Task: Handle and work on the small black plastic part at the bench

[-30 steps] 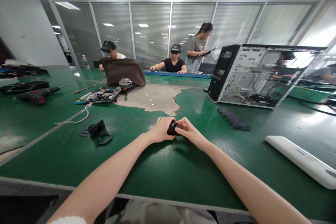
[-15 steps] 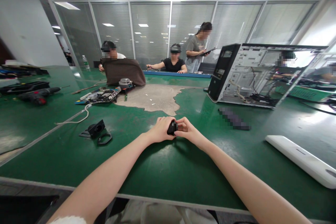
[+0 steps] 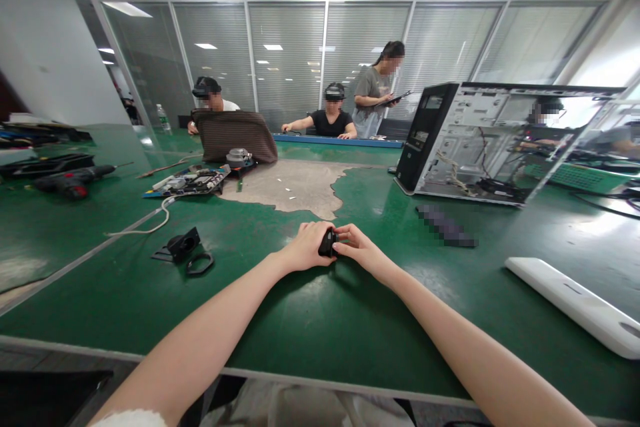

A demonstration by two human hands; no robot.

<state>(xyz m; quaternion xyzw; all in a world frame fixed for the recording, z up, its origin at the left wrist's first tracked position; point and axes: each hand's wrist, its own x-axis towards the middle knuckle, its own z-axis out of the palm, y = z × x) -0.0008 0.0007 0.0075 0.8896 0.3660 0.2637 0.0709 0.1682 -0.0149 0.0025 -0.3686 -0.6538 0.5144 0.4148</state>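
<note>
Between my two hands is a small black part (image 3: 327,243), rounded and partly covered by my fingers; I cannot make out its exact kind. My left hand (image 3: 306,245) wraps round it from the left, palm down, low over the green table (image 3: 300,327). On the other side, the fingertips and thumb of my right hand (image 3: 357,247) pinch its right end. To the left lie a black plastic bracket (image 3: 184,245) with a round opening and a black angular ring (image 3: 200,264), both apart from my hands.
An open computer case (image 3: 430,140) stands at the back right. A blurred dark object (image 3: 446,225) and a long white device (image 3: 575,303) lie on the right. Left are a circuit board (image 3: 193,181) and a power drill (image 3: 75,180). Several people sit or stand beyond the table.
My right thumb and fingers have shifted slightly on the end of the black part. My left hand keeps its hold, and the things on the table stay where they were.
</note>
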